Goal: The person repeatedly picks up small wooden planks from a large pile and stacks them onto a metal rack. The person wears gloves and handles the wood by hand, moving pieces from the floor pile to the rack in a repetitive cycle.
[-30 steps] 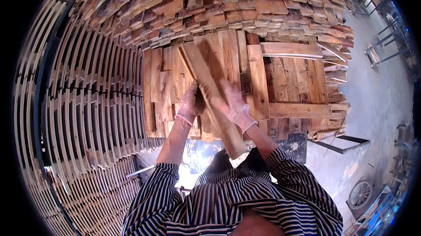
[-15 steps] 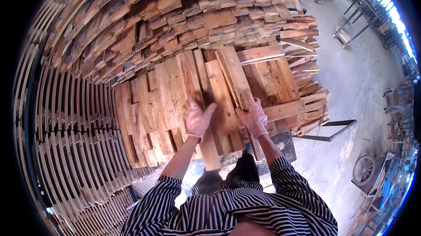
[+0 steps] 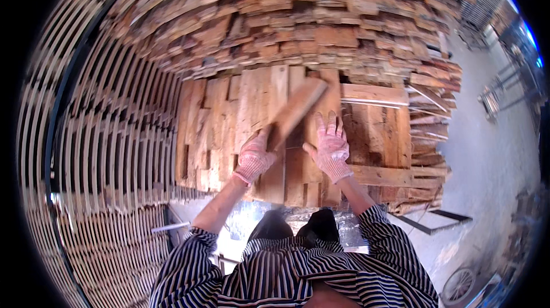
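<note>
My left hand [image 3: 255,156], in a pinkish knit glove, is closed on the near end of a short wooden plank [image 3: 302,103]. The plank slants away to the right above the pile and is slightly blurred. My right hand [image 3: 331,146], gloved alike, has its fingers stretched out and thumb apart, lying over a board [image 3: 331,87] that runs away from me. Under both hands is a layer of flat boards [image 3: 252,93] laid side by side, some ends uneven. The left palm hides the gripped end of the plank.
A tall stack of rough planks [image 3: 321,36] rises behind the layer. Slatted wood racks [image 3: 123,125] stand at left. Split pieces [image 3: 432,130] jut out at right. On the concrete floor [image 3: 478,153] are a black metal frame [image 3: 429,222] and a spoked wheel [image 3: 458,284].
My left hand now holds a plank at a slant. The board at my right hand, tilted before, lies flat, and those fingers have opened. The view has shifted, bringing the pile rightward.
</note>
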{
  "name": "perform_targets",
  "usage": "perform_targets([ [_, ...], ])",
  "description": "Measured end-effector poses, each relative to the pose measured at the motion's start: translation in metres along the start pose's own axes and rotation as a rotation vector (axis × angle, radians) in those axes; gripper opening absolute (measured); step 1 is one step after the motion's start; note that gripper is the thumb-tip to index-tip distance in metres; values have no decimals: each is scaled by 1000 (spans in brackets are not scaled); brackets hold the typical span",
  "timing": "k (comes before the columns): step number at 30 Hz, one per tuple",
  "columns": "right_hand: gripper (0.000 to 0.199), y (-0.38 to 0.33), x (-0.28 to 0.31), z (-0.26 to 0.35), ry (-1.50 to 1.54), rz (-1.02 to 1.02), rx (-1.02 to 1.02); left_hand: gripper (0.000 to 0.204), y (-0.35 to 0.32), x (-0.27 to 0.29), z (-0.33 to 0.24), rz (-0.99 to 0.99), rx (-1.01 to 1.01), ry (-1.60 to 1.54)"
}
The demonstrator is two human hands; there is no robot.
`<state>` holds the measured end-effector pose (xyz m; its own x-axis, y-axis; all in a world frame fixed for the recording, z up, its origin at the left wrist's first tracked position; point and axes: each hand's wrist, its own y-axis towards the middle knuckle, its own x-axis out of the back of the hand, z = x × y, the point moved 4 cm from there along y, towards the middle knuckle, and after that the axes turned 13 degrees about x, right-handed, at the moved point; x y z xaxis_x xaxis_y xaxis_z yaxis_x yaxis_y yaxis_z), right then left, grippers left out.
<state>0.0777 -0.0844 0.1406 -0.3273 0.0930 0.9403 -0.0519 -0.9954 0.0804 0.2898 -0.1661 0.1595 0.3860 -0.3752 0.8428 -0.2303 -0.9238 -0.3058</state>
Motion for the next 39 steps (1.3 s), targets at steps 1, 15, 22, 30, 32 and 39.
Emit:
perform_targets([
  [1,101,-2,17,20,-107,29,166,85,-9,21,-8,155,51,123],
  [15,80,227,-35,111,-203,55,569,76,209,124,82,3,-489,479],
  [22,67,294,-120,109,-187,-106,234,87,327,82,167,288,-581,-130],
  [30,56,197,-107,110,-260,-459,132,83,330,66,172,52,-535,265],
  [32,63,133,-61,100,43,-402,157,73,304,68,150,-119,-787,212],
  [39,76,-145,3,-62,320,-563,-365,96,291,58,140,-403,-245,975],
])
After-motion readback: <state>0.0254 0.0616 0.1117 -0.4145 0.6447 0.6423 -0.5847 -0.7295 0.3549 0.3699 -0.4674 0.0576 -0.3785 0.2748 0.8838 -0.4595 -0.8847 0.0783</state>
